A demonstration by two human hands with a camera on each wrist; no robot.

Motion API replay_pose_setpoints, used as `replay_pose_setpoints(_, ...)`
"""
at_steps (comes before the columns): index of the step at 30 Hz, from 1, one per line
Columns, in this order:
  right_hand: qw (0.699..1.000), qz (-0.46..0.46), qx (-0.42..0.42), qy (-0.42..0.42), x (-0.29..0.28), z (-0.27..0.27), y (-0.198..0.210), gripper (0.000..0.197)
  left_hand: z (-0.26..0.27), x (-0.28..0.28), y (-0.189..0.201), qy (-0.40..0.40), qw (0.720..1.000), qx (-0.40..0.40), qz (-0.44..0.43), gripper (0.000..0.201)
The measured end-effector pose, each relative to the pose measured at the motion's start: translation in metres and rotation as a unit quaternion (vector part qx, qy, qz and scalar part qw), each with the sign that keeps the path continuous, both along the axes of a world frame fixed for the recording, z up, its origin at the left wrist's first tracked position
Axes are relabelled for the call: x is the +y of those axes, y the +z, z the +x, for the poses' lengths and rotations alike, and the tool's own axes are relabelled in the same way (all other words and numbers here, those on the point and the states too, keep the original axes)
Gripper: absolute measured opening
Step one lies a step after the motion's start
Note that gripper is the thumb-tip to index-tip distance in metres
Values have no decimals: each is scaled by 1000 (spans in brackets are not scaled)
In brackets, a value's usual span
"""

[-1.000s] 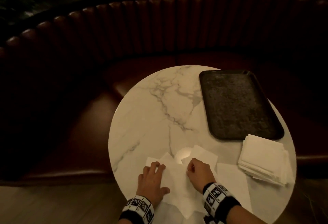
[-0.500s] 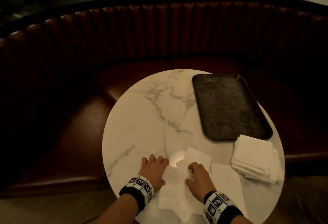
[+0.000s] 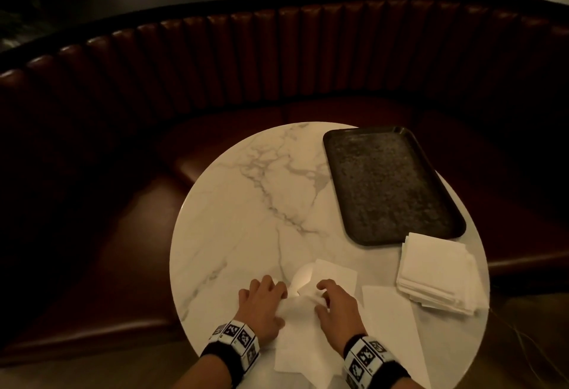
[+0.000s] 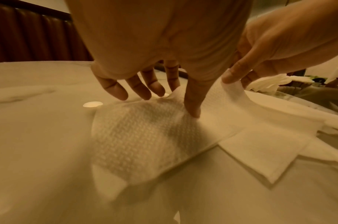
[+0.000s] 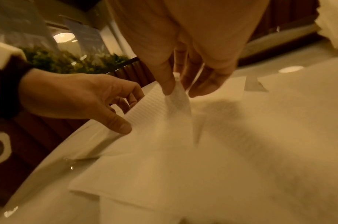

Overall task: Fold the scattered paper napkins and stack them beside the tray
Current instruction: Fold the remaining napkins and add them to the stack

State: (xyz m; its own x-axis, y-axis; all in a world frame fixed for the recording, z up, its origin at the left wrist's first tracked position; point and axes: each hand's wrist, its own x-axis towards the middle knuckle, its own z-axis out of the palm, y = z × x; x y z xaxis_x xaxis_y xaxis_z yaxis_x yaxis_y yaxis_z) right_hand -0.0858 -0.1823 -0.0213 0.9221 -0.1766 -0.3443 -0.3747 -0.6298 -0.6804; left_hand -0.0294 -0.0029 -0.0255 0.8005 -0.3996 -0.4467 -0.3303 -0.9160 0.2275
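White napkin (image 3: 295, 321), corner now up (rt hand (image 3: 337, 311))

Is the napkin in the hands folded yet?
Not yet, only partly. The right hand pinches one corner of the napkin up off the table, while the left hand holds its other edge.

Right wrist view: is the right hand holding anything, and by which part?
The right hand pinches the napkin by a lifted corner, between thumb and fingertips; the left hand holds its opposite edge.
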Motion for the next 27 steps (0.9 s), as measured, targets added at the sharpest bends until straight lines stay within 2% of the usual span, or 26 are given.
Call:
replay_pose_setpoints(4,998,37,-43,15,-4,0,17,27,0,-3,10,-3,999,2,-32,45)
replay_pose_setpoints(7,994,77,-51,66,-11,4,45,26,3,-7,29,-7,996,50,-70,48)
replay_pose_setpoints(9,989,104,-66,85,-17,10,68,27,7,-9,47,-9,989,92,-114,36)
replay_pose_setpoints(11,983,149,-91,54,-23,18,89,28,9,-7,66,11,972,121,-199,25)
replay_pose_setpoints(13,968,224,-110,-14,-28,25,108,25,8,-4,85,66,940,140,-303,26)
replay_pose_setpoints(15,939,324,-94,-74,-31,25,126,28,4,0,103,139,881,159,-423,29)
replay_pose_setpoints(16,920,375,-69,-89,-30,22,133,39,0,1,112,169,848,167,-475,30)
replay_pose_setpoints(17,905,415,-44,-87,-28,18,138,47,-4,1,122,192,815,177,-517,31)
replay_pose_setpoints(20,882,469,26,-47,-17,-1,150,37,-16,-5,148,231,738,203,-601,30)
replay_pose_setpoints(21,881,471,39,-35,-12,-6,153,34,-20,-7,153,243,726,198,-612,30)
replay_pose_setpoints(23,886,460,41,-33,-6,-13,158,25,-27,-10,160,259,722,175,-618,31)
replay_pose_setpoints(27,891,444,9,-95,-7,-16,174,21,-41,-6,167,270,718,157,-623,31)
